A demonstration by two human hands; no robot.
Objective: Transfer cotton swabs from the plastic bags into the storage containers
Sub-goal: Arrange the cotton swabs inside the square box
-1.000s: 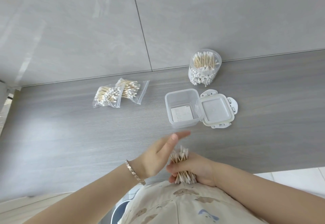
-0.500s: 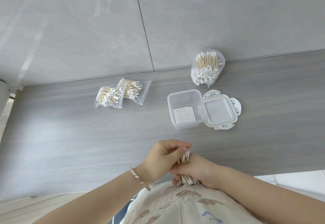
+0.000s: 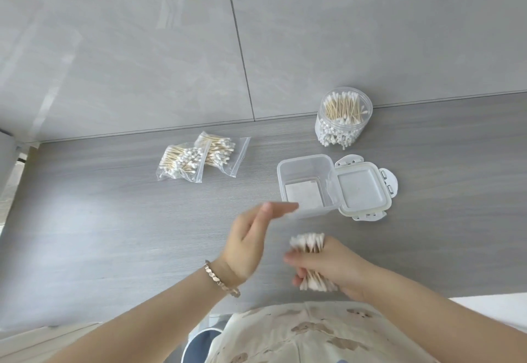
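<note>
Right hand [image 3: 336, 265] grips swabs [image 3: 309, 241] near the counter's [image 3: 99, 234] front edge. Left hand [image 3: 251, 237], fingers straight, is apart beside it. Open box [image 3: 303, 158] sits just behind, and bags [image 3: 199, 157] lie well apart, back left.

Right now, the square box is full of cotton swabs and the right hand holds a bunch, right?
Not quite. The head view shows the square box holding no swabs. The right hand does hold a bunch of swabs.
</note>
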